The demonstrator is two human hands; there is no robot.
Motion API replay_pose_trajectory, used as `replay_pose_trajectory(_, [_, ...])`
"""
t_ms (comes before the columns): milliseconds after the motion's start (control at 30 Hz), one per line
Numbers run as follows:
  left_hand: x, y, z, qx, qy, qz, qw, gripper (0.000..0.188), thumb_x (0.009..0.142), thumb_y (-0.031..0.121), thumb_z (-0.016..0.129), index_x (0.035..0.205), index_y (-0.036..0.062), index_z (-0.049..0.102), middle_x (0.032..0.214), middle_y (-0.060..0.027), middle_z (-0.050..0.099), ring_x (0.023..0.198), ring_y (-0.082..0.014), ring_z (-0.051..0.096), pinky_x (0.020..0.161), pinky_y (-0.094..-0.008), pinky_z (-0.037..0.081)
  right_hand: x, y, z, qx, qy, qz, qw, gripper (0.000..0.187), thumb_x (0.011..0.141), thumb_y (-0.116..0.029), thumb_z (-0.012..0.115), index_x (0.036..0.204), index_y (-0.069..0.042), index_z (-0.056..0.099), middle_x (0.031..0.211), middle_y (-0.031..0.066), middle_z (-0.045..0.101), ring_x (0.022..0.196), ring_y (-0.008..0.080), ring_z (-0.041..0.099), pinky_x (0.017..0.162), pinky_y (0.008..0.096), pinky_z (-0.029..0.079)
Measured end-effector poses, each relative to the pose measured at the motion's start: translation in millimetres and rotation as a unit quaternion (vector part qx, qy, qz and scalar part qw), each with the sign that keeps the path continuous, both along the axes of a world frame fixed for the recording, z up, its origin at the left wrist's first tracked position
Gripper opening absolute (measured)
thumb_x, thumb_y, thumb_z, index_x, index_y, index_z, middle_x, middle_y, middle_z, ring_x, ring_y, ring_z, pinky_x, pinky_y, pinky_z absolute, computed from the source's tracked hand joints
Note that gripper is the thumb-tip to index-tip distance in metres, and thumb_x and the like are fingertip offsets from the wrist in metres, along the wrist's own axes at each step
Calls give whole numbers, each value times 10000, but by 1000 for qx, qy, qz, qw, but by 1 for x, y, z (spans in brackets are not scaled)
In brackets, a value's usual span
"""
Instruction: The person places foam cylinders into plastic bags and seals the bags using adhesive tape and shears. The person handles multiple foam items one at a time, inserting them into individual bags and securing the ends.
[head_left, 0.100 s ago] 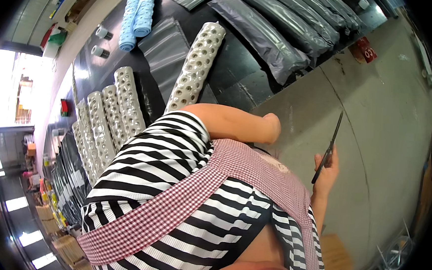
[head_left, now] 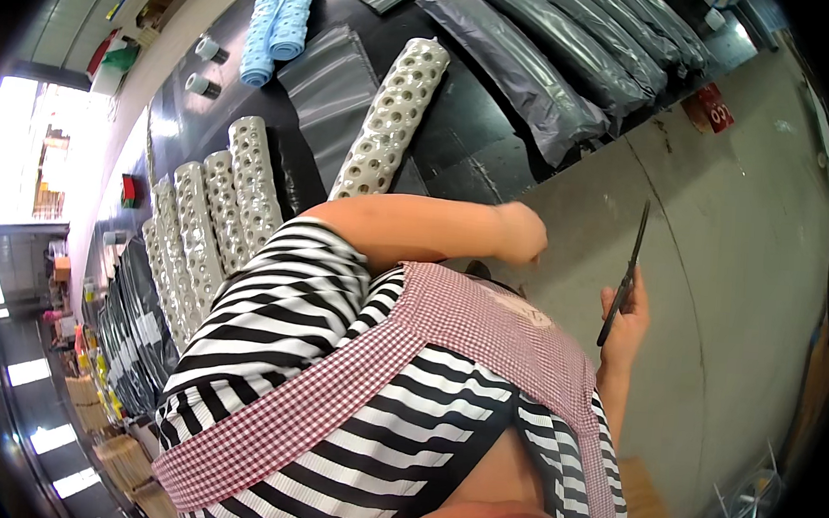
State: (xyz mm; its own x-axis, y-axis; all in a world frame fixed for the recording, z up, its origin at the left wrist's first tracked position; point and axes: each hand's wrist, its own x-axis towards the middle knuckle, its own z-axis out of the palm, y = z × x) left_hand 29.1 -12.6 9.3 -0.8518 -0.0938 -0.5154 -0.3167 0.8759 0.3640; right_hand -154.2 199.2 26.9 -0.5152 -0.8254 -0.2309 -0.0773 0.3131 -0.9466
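Note:
My right hand (head_left: 629, 324) is closed round long, thin black scissors (head_left: 627, 286), seen nearly edge-on. Their tip points away from me, over the floor. My left forearm crosses in front of my chest. At its end, just off the table edge, my left hand (head_left: 524, 232) is curled in like a fist, slightly blurred. Its fingers are mostly hidden, so I cannot make out what is in it, if anything. Beyond that arm, a plastic-wrapped beige roll with round dimples (head_left: 390, 120) lies slantwise on the black table (head_left: 455, 138), partly over a flat grey plastic bag (head_left: 328, 83).
Several filled grey bags (head_left: 516, 71) line the table's far right. Blue dimpled rolls (head_left: 277, 27) and small grey-and-white cylinders (head_left: 203, 85) sit at the far left. More beige rolls (head_left: 249, 173) lie nearer me. A red box (head_left: 713, 108) stands by the table edge above the concrete floor (head_left: 748, 241).
My left hand has moved slightly right and away from my body. The table and its things have shifted a little in view. The scissors stay in my right hand, turned slightly.

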Motion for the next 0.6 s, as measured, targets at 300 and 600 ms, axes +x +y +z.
replay_pose_trajectory(300, [191,-135,27,-314,259,542,736,776,756,378,843,1403,79,538,1365,-206,571,1299,-396,511,1049,-451,443,68,-123,8,-110,153,239,952,690,797,29,746,1440,-167,591,936,30,564,796,131,539,750,262,497])
replay_pose_trajectory(600, [227,-92,29,29,146,524,838,1083,738,357,825,1618,138,233,1447,-244,511,1306,-389,539,1102,-419,429,120,-177,8,-172,388,268,865,647,725,-89,763,1354,-198,655,899,78,542,816,261,559,749,387,460])
